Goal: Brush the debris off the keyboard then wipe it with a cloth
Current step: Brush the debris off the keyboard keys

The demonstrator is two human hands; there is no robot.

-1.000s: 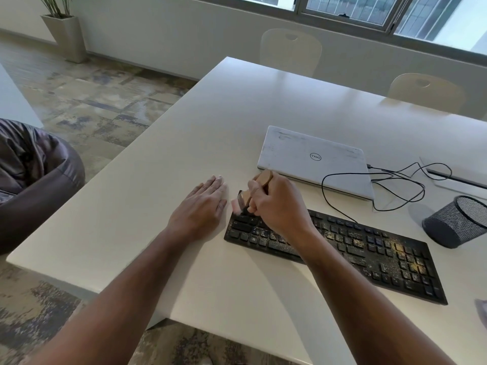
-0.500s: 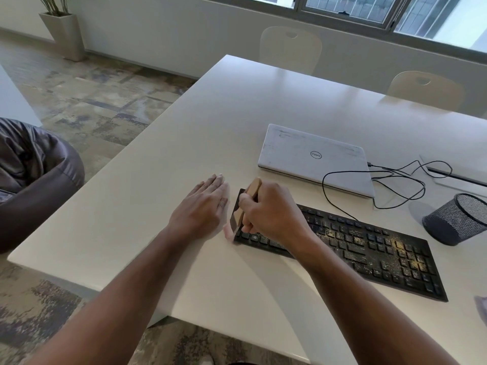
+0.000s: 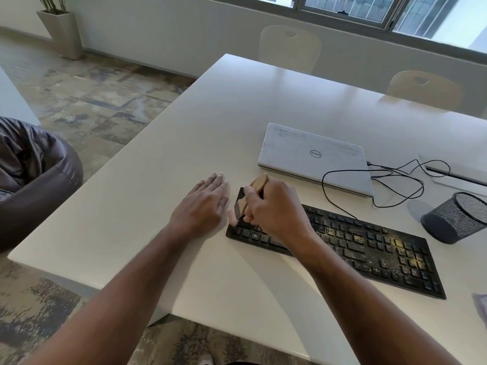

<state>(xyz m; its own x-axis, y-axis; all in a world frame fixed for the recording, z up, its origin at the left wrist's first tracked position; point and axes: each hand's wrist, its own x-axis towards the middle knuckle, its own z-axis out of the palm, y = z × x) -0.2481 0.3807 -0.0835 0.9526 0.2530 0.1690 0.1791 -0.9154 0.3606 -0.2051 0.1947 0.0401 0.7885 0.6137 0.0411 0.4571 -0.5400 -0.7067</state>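
- Gripping wooden-handled brush (image 3: 257, 189) in curled right hand (image 3: 276, 209), bristles touching black keyboard (image 3: 369, 246) at left end.
- Resting left hand (image 3: 203, 204) flat, fingers straight, on white table (image 3: 158, 180).

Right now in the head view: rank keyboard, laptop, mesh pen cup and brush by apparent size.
1. keyboard, the longest span, partly hidden by the right hand.
2. laptop, closed; farther away, so the order against the keyboard is unsure.
3. mesh pen cup.
4. brush, mostly hidden in that hand.
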